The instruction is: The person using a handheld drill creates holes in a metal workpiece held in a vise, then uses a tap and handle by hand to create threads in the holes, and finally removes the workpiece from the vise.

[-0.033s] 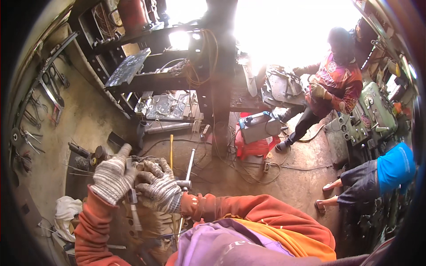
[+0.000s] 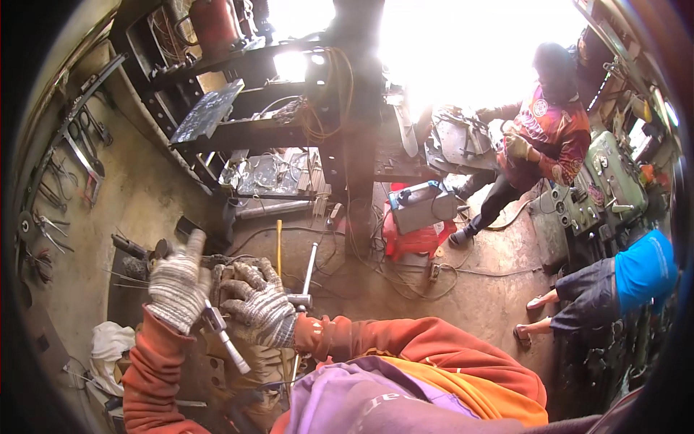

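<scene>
My left hand, in a grey-and-white knit glove, is over the left side of a cluttered work spot. Its index finger stretches upward, and no object shows in the palm. By its fingers a metal bar handle with a pale end slants down to the right; whether the hand touches it is hard to see. My right hand, gloved alike, has its fingers bent over a dark metal part, mostly hidden beneath them. Beside the right wrist lies a hammer-like tool with a light metal shaft.
Pliers and other tools hang along the left wall. A steel rack stands ahead. A yellow rod and cables lie on the floor near a red stool. Co-workers are at the right, by a green machine.
The bar handle's pale lower end has swung right. My left hand has shifted slightly left, away from the bar. My right hand stays in place.
</scene>
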### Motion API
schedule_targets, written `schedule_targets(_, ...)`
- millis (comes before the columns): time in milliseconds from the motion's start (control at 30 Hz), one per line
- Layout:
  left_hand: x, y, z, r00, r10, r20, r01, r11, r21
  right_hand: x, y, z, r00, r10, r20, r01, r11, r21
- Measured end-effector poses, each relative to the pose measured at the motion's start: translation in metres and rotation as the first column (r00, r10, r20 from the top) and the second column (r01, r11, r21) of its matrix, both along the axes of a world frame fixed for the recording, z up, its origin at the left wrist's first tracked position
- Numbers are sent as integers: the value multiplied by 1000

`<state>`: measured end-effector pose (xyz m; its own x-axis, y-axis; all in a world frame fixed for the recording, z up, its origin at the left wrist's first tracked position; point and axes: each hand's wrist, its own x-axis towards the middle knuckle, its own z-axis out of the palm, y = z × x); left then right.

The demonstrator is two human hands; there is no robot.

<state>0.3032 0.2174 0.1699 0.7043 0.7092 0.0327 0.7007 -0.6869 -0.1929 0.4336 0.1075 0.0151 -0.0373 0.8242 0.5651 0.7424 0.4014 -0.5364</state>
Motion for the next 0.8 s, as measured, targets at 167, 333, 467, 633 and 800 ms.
schedule_targets(167, -34, -13, -1, 914, -383, -136, 406, 864, 299, -6, -4, 10, 999, 24, -30, -25, 999, -26)
schedule_targets(333, 0, -47, 16, 666, -740, 92, 743, 669, 5, 2, -1, 0, 998, 9, 59, -4, 996, -91)
schedule_targets(467, -10, -42, 16, 897, -291, 332, 398, 859, -323, -8, -6, 6, 1000, 4, -29, -4, 1000, -12)
schedule_targets(633, -46, 15, -21, 978, 125, 170, -120, 992, -36, -10, 9, -10, 995, -80, 66, 65, 977, 204)
schedule_targets(800, -53, -23, -7, 950, -312, 6, 303, 926, 224, -5, 2, 1, 989, -116, 92, 103, 985, 137)
